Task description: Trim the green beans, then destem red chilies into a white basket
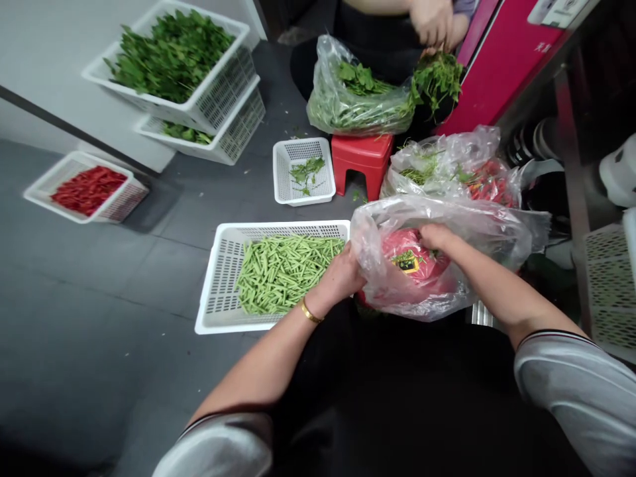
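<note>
clear plastic bag (481, 222), left hand (344, 273) gripping its edge.

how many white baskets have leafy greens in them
3: the upper stacked basket, the lower basket under it, and the small basket beside the red stool. Others may be hidden.

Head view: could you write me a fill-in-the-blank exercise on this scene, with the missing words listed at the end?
The large white perforated plastic basket nearest the person holds cut green ____.
The gold-coloured band is on the person's ____ wrist.
The person's right hand reaches into an open clear plastic ____.
A clear plastic bag of leafy greens rests on a low red plastic ____.

Missing words, in order: beans; left; bag; stool.
</note>
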`<action>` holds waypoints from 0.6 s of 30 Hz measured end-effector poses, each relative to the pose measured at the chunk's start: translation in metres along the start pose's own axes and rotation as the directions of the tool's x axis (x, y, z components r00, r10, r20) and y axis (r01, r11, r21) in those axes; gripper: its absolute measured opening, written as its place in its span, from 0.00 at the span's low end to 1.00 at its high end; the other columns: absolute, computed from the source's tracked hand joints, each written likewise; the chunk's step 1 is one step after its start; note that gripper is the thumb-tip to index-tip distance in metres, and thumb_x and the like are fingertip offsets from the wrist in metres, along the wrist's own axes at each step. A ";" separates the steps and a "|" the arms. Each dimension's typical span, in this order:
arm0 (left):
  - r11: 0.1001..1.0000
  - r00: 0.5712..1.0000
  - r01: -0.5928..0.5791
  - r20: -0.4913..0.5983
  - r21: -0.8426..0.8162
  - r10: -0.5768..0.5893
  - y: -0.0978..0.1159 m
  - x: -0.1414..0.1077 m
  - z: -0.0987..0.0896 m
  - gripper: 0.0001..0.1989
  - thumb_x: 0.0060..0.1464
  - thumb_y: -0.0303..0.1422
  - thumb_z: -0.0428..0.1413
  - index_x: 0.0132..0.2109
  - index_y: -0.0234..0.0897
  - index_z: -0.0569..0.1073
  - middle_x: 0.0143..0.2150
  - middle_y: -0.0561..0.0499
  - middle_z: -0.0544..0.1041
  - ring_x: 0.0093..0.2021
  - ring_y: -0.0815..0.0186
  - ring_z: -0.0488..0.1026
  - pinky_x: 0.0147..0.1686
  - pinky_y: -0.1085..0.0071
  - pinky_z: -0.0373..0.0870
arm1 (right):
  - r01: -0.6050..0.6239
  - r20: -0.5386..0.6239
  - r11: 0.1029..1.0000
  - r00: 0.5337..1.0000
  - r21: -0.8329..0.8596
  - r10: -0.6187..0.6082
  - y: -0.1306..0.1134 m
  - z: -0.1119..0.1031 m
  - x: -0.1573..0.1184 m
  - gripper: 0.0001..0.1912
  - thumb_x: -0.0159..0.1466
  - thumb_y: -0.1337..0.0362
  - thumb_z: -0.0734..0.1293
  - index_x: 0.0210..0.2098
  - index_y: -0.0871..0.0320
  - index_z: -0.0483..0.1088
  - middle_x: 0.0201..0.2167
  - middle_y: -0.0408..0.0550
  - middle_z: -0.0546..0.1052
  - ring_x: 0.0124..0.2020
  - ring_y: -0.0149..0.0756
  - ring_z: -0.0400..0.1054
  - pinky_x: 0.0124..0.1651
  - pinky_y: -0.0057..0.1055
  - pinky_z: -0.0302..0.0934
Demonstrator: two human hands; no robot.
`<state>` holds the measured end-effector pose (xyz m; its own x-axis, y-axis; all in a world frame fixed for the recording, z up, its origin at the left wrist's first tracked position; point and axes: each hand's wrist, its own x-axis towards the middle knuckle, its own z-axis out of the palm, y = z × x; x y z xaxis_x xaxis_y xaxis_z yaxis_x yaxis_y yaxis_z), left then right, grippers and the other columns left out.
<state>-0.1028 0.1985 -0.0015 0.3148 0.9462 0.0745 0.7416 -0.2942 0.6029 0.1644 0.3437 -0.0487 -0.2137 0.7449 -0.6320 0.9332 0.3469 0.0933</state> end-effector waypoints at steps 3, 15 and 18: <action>1.000 0.989 0.004 -0.148 -0.024 -0.007 -0.003 0.001 -0.004 0.37 0.47 0.24 0.58 0.65 0.32 0.58 0.54 0.36 0.71 0.52 0.53 0.72 0.52 0.57 0.72 | 0.004 -0.024 1.000 1.000 -0.026 -0.005 -0.003 0.003 -0.004 0.19 0.63 0.65 0.65 0.52 0.66 0.72 0.47 0.66 0.78 0.47 0.50 0.73 0.45 0.35 0.63; 0.990 0.904 -0.141 -0.408 0.001 0.129 0.046 -0.011 -0.052 0.53 0.49 0.45 0.64 0.72 0.38 0.42 0.67 0.34 0.57 0.66 0.47 0.56 0.62 0.47 0.59 | 0.152 -0.311 0.972 0.946 0.180 -0.090 0.031 -0.009 -0.058 0.12 0.67 0.64 0.60 0.40 0.61 0.74 0.38 0.53 0.79 0.36 0.37 0.71 0.39 0.27 0.59; 0.989 0.830 -0.118 -0.537 0.092 0.149 0.063 -0.018 -0.056 0.48 0.53 0.43 0.62 0.71 0.40 0.44 0.68 0.34 0.54 0.68 0.45 0.54 0.63 0.44 0.57 | 0.117 -0.273 0.953 0.961 0.280 -0.038 0.035 -0.007 -0.062 0.11 0.66 0.67 0.60 0.40 0.60 0.74 0.36 0.49 0.80 0.34 0.34 0.70 0.37 0.25 0.58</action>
<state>-0.0949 0.1701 0.0793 0.0535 0.8140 0.5784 0.7505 -0.4149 0.5144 0.2086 0.3138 -0.0004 -0.3199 0.8583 -0.4013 0.9450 0.2585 -0.2004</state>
